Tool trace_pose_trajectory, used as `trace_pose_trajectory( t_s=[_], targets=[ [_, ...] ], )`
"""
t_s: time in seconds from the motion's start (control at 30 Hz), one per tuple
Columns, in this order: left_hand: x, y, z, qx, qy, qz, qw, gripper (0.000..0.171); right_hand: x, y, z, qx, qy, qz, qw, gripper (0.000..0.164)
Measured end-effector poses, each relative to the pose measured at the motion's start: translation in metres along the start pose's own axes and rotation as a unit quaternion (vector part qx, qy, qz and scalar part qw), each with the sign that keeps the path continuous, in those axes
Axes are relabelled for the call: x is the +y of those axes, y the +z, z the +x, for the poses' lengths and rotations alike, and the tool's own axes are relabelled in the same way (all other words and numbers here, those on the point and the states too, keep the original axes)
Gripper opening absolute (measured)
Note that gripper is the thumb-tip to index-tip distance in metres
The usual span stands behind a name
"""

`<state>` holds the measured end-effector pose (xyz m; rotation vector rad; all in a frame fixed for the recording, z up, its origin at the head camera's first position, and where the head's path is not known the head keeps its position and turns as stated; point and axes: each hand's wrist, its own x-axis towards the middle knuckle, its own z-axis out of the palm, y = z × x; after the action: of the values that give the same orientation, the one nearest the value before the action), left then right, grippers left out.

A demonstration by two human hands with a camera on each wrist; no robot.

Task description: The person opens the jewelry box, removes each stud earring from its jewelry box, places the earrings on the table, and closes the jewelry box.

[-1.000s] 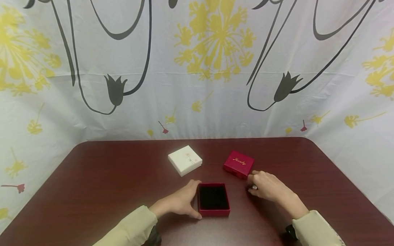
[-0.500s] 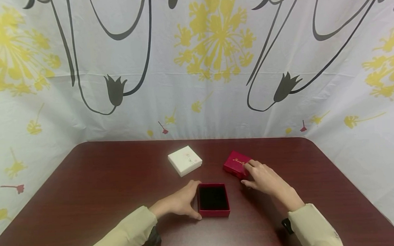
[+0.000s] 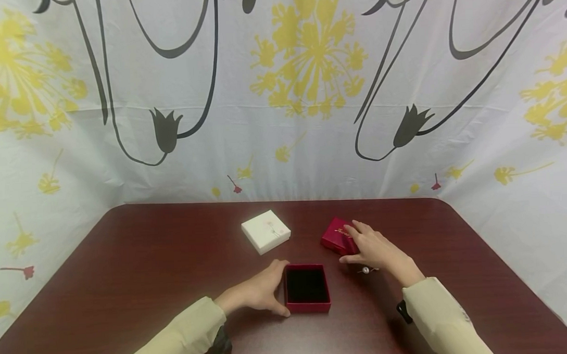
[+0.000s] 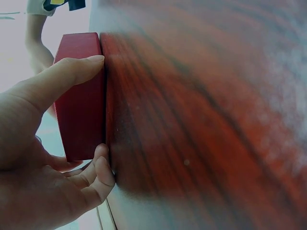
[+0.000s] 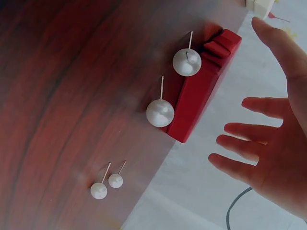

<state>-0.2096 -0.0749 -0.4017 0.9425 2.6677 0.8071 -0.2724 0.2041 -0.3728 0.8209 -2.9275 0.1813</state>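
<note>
A small open red jewelry box [image 3: 308, 307] with a black pad inside rests on the table; my left hand [image 3: 259, 289] grips its left side between thumb and fingers. Beyond it and to the right lies a red lid [image 3: 334, 236] with gold "Jewelry" lettering and a ribbon bow. My right hand [image 3: 377, 251] hovers over that lid, fingers spread, holding nothing. Two larger pearl stud earrings [image 5: 160, 113] show close by the lid in the right wrist view, and two smaller pearl studs [image 5: 99, 190] lie farther off. Under the right hand, one pearl [image 3: 366, 270] is visible from the head.
A white box [image 3: 265, 232] with a flower print sits at the back, left of the red lid. The dark red-brown table [image 3: 141, 265] has rounded far corners. Behind it hangs a floral cloth [image 3: 283, 166].
My right hand has moved away from me and to the left, over the red lid, and its fingers have spread. A pearl stud shows beneath it. The left hand has stayed on the box.
</note>
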Motion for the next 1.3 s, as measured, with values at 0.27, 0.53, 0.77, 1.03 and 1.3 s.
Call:
trace_pose_trajectory(
  t_s=[0.27, 0.53, 0.77, 1.03, 1.3],
  targets=[
    [0.002, -0.001, -0.001, 0.001, 0.003, -0.001, 1.0, 0.093, 0.006, 0.004, 0.01, -0.05, 0.056, 0.041, 0.996, 0.1],
    [0.001, -0.001, -0.001, 0.004, 0.001, 0.005, 1.0, 0.094, 0.015, 0.01, 0.015, -0.077, 0.077, 0.038, 0.993, 0.098],
    [0.0, 0.0, 0.0, -0.001, -0.006, 0.002, 1.0, 0.095, 0.017, 0.011, 0.016, -0.081, 0.075, 0.033, 0.993, 0.087],
    [-0.001, 0.001, 0.001, 0.001, -0.004, 0.006, 1.0, 0.094, 0.018, 0.013, 0.017, -0.075, 0.071, 0.039, 0.994, 0.082],
    [0.0, 0.0, 0.001, 0.002, -0.002, 0.005, 1.0, 0.094, 0.017, 0.015, 0.019, -0.067, 0.075, 0.043, 0.994, 0.083]
  ],
)
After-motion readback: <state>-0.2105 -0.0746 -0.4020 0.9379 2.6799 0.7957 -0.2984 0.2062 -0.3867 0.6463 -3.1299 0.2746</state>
